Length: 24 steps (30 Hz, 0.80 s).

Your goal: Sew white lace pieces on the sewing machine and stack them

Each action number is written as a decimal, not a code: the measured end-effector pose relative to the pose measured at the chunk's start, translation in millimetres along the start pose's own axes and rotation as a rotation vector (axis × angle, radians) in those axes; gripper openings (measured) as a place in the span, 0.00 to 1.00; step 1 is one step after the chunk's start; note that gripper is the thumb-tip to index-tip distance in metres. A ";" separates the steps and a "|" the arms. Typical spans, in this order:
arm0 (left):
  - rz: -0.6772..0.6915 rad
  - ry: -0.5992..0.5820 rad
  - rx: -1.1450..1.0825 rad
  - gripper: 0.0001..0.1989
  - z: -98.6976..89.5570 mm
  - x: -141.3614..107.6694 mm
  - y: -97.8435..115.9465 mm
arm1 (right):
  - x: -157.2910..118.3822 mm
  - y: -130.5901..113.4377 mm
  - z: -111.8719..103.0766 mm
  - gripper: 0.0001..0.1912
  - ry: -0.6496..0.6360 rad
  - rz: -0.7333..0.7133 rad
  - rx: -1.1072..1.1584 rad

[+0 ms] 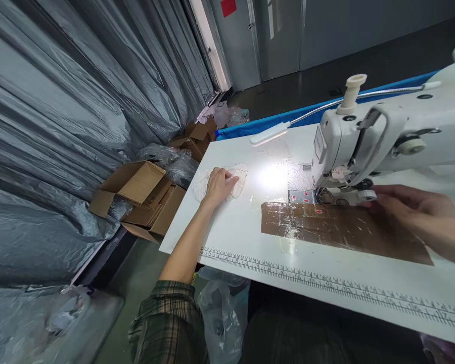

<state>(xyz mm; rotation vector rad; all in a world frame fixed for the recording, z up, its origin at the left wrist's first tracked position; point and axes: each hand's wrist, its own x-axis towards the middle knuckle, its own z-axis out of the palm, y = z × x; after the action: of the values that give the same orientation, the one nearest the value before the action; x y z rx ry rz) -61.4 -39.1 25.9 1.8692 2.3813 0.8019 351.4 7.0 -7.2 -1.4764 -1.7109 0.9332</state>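
Left grip (217, 187) on thin, lacy cream fabric (240, 186), edges uneven.

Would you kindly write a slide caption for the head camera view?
Left hand on pale lacy fabric, right hand beside the sewing machine, over a white tabletop.

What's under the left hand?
Pale, lacy fabric shows on both sides of the left hand, lying on the white sewing table. The part beneath the hand is covered; whether it's one piece is unclear.
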 end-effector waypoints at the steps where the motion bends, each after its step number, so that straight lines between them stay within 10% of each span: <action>1: -0.003 0.000 -0.017 0.08 -1.4 0.9 -4.2 | -8.7 2.1 -3.2 0.10 -0.030 0.088 0.088; 10: 0.106 -0.015 -0.242 0.11 -11.5 -25.9 23.3 | -44.1 -0.7 -10.6 0.13 -0.273 -0.085 0.047; 17: 0.604 -0.504 -0.448 0.13 10.0 -61.0 103.8 | -36.3 -11.4 -1.7 0.17 -0.264 -0.252 -0.146; 24: 0.611 -0.416 -0.105 0.12 37.1 -32.8 84.2 | -38.5 -17.5 11.6 0.18 -0.242 -0.374 -0.340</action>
<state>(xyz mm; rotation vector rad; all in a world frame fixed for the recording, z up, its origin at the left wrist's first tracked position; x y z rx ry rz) 35.9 -41.5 17.1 2.4474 1.5129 0.4622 337.4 -33.9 0.3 -1.2131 -2.3167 0.6612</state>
